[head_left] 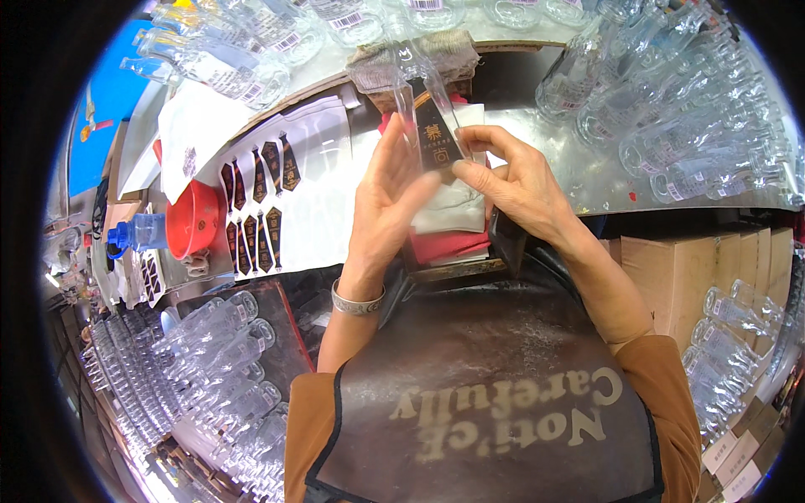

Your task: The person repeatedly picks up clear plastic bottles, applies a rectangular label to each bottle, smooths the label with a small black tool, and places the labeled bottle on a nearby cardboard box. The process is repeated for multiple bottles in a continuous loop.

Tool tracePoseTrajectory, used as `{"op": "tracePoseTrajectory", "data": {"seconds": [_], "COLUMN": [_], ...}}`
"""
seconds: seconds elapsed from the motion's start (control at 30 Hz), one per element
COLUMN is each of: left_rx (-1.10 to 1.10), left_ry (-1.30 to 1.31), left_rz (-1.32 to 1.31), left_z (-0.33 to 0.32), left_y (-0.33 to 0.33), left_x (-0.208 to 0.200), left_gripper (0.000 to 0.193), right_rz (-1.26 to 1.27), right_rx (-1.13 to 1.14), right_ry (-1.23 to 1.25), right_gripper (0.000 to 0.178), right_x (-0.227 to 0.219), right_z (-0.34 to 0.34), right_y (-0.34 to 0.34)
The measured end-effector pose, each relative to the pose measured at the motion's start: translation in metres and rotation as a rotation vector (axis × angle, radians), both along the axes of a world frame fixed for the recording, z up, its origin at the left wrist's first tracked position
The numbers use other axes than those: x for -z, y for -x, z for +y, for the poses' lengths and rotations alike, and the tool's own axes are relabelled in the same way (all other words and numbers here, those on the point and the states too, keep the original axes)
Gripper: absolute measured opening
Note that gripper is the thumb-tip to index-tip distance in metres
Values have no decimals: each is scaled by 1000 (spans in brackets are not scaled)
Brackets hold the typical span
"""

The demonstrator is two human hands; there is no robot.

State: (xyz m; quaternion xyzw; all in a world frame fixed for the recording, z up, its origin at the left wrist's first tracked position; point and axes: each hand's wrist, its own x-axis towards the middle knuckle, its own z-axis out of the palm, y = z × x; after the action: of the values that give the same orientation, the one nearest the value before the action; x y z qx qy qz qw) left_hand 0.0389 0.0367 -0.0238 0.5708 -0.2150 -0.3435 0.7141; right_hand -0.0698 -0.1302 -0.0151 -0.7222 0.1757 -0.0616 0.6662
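Note:
A clear glass bottle (pixel 411 80) lies tilted in front of me, with a dark tie-shaped label (pixel 433 134) with gold marks on its front. My left hand (pixel 381 197) holds it along the left side, fingers stretched up the glass and the blurred thumb near the label's lower end. With thumb and index finger, my right hand (pixel 524 183) grips the bottle's right side. Under the bottle is a pad of folded white cloth (pixel 453 210) over red cloth (pixel 449 245). A greyish rag (pixel 453 52) lies at its far end.
To the left lies a sheet (pixel 323 168) of dark tie-shaped labels, beside a red bowl (pixel 191 220) and a blue-capped plastic bottle (pixel 144 232). Many glass bottles (pixel 671 109) crowd the far table; more (pixel 226 352) stand lower left. Cardboard boxes (pixel 671 277) stand at right.

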Motion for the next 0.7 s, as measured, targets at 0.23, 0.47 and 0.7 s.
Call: {"op": "tracePoseTrajectory", "data": {"seconds": [0.23,0.47,0.7], "left_rx": [-5,-15,-30], "left_ry": [-5,-12,-20], "left_rz": [-19,-19,-44], "left_z": [0,-2,-5], "left_y": [0,1,4], "left_x": [1,0,-4], "left_gripper": [80,80,78], "right_rz": [-19,-2,-27], "right_rx": [12,-4,-4], "right_ry": [44,24,6], "right_gripper": [50,51,50], "right_x": [3,0,2], "right_z": [0,-2,-3], "right_y": [0,0,0]}}
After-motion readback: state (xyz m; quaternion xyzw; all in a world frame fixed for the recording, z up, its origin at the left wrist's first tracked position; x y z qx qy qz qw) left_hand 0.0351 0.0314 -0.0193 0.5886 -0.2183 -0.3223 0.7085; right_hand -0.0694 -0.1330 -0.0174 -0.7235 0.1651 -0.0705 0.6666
